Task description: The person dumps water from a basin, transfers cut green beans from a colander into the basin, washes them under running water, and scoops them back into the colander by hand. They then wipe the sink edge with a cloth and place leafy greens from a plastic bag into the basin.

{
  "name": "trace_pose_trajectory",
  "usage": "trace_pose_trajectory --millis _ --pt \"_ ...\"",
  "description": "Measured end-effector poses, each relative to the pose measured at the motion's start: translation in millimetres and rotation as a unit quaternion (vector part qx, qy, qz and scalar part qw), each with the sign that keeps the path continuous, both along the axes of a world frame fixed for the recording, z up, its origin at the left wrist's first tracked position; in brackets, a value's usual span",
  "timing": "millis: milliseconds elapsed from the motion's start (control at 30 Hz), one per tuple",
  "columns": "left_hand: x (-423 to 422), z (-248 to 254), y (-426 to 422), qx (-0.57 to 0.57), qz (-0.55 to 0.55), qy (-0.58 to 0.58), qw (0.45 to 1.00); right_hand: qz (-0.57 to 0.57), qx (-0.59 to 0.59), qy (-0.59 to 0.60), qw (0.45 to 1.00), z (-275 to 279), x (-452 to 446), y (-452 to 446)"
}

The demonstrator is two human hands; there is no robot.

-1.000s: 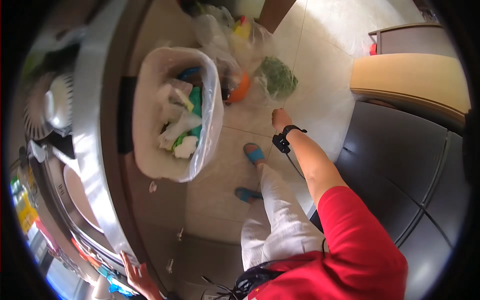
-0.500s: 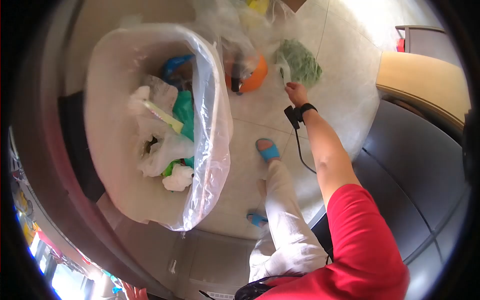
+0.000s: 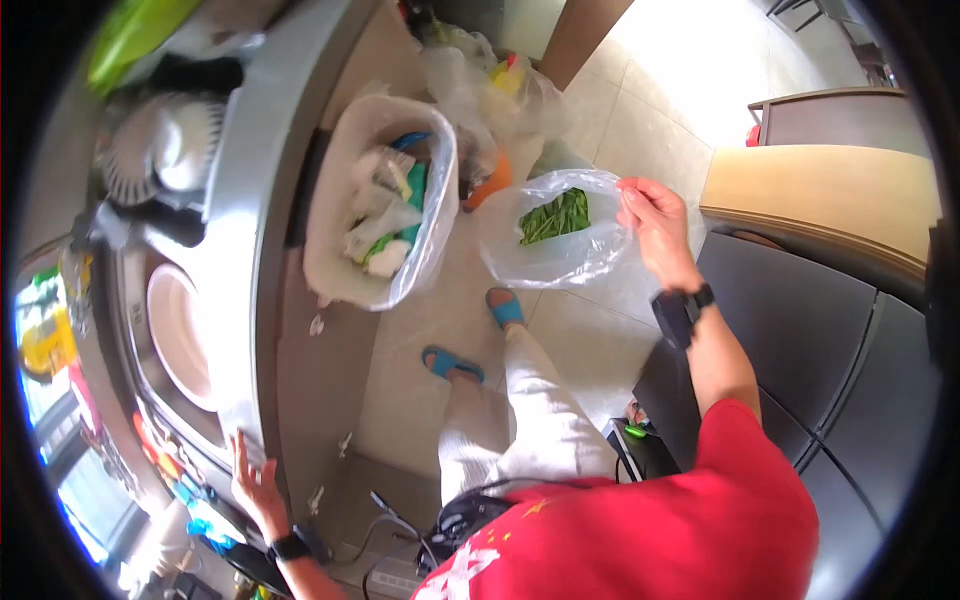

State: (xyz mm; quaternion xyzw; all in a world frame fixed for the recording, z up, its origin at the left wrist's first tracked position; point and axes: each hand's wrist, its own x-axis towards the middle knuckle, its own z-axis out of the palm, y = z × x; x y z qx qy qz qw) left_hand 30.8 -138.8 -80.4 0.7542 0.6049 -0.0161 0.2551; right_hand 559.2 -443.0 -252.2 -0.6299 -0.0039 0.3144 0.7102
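Note:
A clear plastic bag (image 3: 500, 238) hangs open, with green leafy vegetables (image 3: 556, 217) inside. My right hand (image 3: 655, 222) pinches the bag's rim at its right side. My left hand (image 3: 258, 497) is at the lower left, at the edge of the steel counter (image 3: 240, 330), fingers apart and holding nothing. Between the counter and the bag stands a lined bin (image 3: 330, 225) with crumpled plastic, a green piece and white scraps in it.
A white basin (image 3: 180, 325) sits in the sink area at left. Behind the bin are plastic bags (image 3: 465, 75) and an orange object (image 3: 492, 183) on the floor. Dark cabinets (image 3: 800, 320) and a light wood panel (image 3: 820, 180) stand at right.
The bag of greens has come up off the floor in my right hand, its mouth now spread open. The view has swung back from the bin, and my left hand shows more fully.

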Motion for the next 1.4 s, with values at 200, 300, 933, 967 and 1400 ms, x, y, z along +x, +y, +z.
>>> trace_pose_trajectory --millis 200,300,933,967,1400 --pt "-5.7 5.7 2.3 0.03 -0.066 -0.008 0.997 0.193 0.194 -0.046 0.961 200.4 -82.2 43.2" --pt "-7.7 14.1 -2.1 0.051 -0.119 -0.017 0.991 0.262 0.284 -0.061 0.92 272.9 -128.1 72.7" --pt "-63.2 9.7 -11.9 -0.158 0.09 -0.538 0.823 0.465 0.408 -0.095 0.78 356.7 -339.2 258.9" --pt "-65.0 22.0 -6.5 -0.084 0.058 -0.457 0.884 0.477 0.385 -0.079 0.786 354.3 -343.3 260.9" --pt "-84.7 -22.3 24.6 -0.246 0.149 -0.59 0.754 0.502 0.493 0.044 0.709 345.9 -386.0 304.5"
